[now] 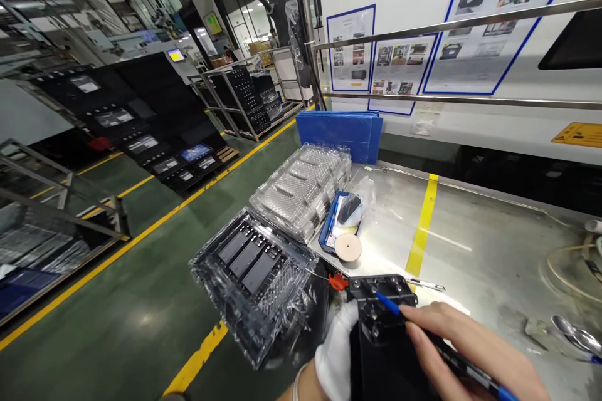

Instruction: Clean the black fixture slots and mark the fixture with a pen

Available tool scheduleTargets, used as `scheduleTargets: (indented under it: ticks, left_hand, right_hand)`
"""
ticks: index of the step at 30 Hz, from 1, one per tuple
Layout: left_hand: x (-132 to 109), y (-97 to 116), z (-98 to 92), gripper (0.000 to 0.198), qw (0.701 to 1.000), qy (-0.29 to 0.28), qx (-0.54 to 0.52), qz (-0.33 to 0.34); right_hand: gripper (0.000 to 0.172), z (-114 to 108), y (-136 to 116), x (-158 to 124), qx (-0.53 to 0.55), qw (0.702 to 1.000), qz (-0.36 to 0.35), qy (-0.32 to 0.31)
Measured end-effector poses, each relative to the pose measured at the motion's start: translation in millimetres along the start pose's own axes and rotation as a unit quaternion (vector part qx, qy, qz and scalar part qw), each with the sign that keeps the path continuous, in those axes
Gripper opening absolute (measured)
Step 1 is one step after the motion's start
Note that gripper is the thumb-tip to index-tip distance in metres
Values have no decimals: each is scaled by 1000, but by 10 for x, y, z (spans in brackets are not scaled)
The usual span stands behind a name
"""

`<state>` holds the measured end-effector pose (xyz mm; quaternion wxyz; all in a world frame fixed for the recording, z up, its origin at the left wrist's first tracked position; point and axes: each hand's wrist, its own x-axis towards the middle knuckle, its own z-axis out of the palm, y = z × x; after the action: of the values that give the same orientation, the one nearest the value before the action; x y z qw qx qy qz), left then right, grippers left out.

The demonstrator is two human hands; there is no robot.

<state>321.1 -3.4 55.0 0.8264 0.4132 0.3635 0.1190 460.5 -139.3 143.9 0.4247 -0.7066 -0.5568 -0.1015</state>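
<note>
The black metal block (380, 326) sits in my grip with its long axis running away from me toward 12 o'clock, the end with the screw holes pointing forward. My left hand (336, 351), in a white glove, is clamped against its left side, seemingly to keep it steady. My bare right hand (451, 338) is closed around a blue-tipped pen (475, 376) that slants from 4 o'clock up to the block's top face; I cannot tell whether the tip touches the surface or sits just above it. The block is held at the edge of a steel table (475, 250). Just beside it at 10 o'clock, a clear plastic tray (254, 282) holds black parts, apparently kept apart in their pockets. Farther out near 12 o'clock lie a stack of clear trays (301, 191), a blue box of papers (337, 222) and a round wooden disc (348, 247), with blue plastic sheets (339, 135) standing beyond them.
</note>
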Motion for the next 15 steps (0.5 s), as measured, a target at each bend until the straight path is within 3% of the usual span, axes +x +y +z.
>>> scheduleTargets:
  ticks: [3, 6, 8, 11, 15]
  left_hand:
    - [36, 10, 43, 38, 999, -28, -30, -11]
    - [66, 19, 83, 42, 991, -117, -63, -2]
    - [85, 25, 100, 43, 982, -173, -67, 30]
    - [113, 41, 110, 42, 972, -208, -68, 80]
    - [121, 70, 82, 46, 960, -216, -172, -43]
  right_hand:
    - [21, 18, -43, 66, 19, 1000, -2, -13]
    - [24, 91, -81, 203, 56, 997, -17, -42]
    - [24, 157, -92, 282, 66, 997, -16, -40]
    - [23, 214, -93, 310, 68, 996, -18, -47]
    - [21, 178, -98, 179, 23, 998, -28, -43]
